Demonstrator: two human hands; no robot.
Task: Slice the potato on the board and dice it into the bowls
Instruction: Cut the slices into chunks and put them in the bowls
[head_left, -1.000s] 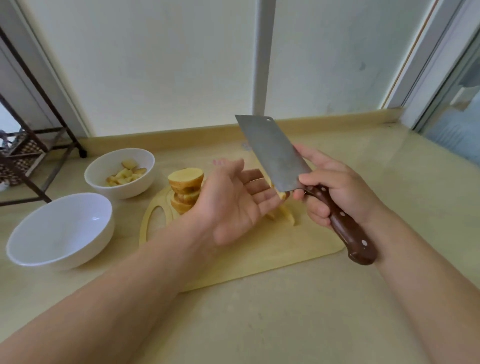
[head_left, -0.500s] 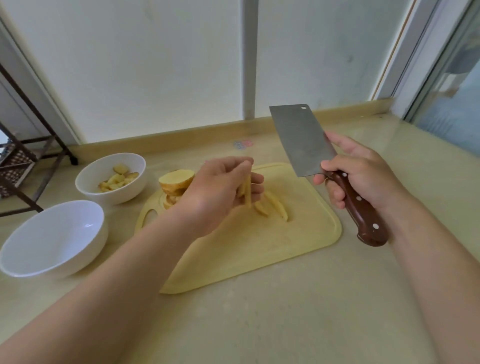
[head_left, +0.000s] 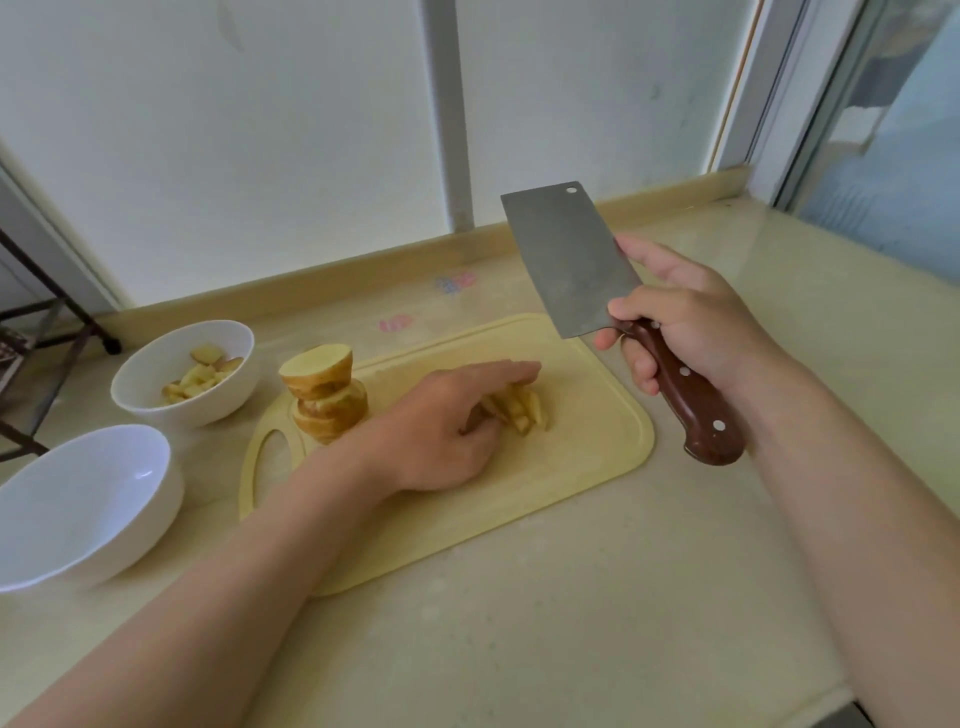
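A: Where is the potato?

B: On the board (head_left: 587, 457), in two lots. A stack of thick slices (head_left: 324, 397) stands at the left end, beside the handle slot. A small bunch of strips (head_left: 522, 410) lies near the middle.

A: And the left hand (head_left: 447, 428)?

B: It lies palm down on the board, fingers (head_left: 506, 371) curled loosely over the strips and touching them. Whether it actually grips them cannot be told.

A: The right hand (head_left: 685, 327)?

B: It is closed round the brown handle of the cleaver (head_left: 569, 260). The blade is lifted off the board, pointing up and away, above the board's far right corner.

A: The bowls?

B: Both white, left of the board on the counter (head_left: 597, 623). The far bowl (head_left: 156, 392) holds diced pieces (head_left: 200, 376). The near bowl (head_left: 109, 530) is larger and partly cut off by the left edge of the view.
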